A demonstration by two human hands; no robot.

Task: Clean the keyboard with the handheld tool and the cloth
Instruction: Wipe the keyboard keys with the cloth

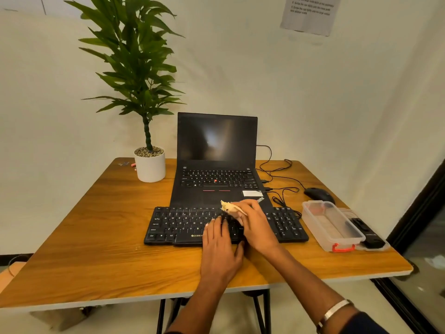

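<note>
The black keyboard [187, 225] lies long-ways across the desk [96, 237]. Both hands sit on its middle. The right hand [252, 222] pinches a yellow cloth [230, 208]; the left hand [221, 244] rests flat.

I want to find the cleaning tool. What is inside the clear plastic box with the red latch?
Through the walls of the clear plastic box with the red latch, it appears empty. Its lid lies beside it, holding a black oblong object; what that is cannot be told.
</note>
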